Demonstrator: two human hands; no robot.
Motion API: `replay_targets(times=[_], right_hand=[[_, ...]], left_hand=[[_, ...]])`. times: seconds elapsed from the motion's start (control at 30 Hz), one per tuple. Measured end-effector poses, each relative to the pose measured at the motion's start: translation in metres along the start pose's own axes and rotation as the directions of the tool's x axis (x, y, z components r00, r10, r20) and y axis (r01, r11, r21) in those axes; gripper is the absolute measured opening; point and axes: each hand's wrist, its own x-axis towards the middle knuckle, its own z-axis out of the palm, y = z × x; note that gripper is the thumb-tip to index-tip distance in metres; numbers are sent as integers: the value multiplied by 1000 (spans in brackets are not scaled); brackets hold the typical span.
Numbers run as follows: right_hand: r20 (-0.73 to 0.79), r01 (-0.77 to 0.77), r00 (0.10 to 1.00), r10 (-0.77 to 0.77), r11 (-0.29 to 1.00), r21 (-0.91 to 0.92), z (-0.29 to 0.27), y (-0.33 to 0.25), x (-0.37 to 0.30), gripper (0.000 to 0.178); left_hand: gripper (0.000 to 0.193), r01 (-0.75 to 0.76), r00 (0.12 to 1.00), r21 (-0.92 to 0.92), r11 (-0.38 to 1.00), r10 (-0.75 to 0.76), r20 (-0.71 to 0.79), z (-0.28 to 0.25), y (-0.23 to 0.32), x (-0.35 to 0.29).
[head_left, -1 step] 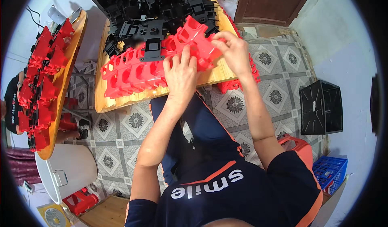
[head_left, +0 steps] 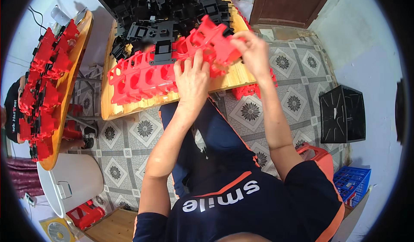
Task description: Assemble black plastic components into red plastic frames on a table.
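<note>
A row of red plastic frames [head_left: 142, 80] with square openings lies along the near edge of the wooden table [head_left: 151, 103]. My left hand [head_left: 192, 80] reaches over the row's near side, its fingers curled onto the red plastic and its thumb mostly hidden. Beside it, my right hand [head_left: 253, 54] is closed in a pinch on the right edge of a tilted red plastic frame [head_left: 222, 48], slightly blurred. One black plastic bracket [head_left: 163, 52] with a square window sits against the row, left of my left hand's fingertips.
Many black brackets [head_left: 142, 30] pile up behind the row, around a black bin. More red frames [head_left: 45, 91] line another table at left, with a person [head_left: 15, 104] beyond. A white bucket [head_left: 73, 179], black crate [head_left: 343, 114], blue basket [head_left: 351, 183] and red stool [head_left: 317, 155] stand around.
My right hand has shifted slightly right, and the tilted red frame has moved a little right with it. The left hand keeps its place on the row.
</note>
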Motion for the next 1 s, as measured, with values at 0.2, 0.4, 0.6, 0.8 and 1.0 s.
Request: replay_targets(times=[0.2,0.4,0.6,0.8,1.0], right_hand=[[-242,321,913,-330,944,-74,-46,-34,5,7],[-2,807,585,-811,582,99,-14,-55,-57,22],[-354,-129,924,142,990,61,-62,153,32,39],[-240,-329,862,446,853,406,-57,213,-20,28],[-505,-439,422,753,657,613,-74,339,-141,11]], left_hand=[[74,-45,998,-442,896,23,-54,-13,-10,7],[78,52,855,-828,-558,-404,325,-45,-7,9],[87,62,796,-643,-763,-350,493,-53,-22,-45],[96,-2,720,-515,-857,-359,594,-62,-21,-101],[112,257,676,-390,-885,-124,726,-42,-10,-154]])
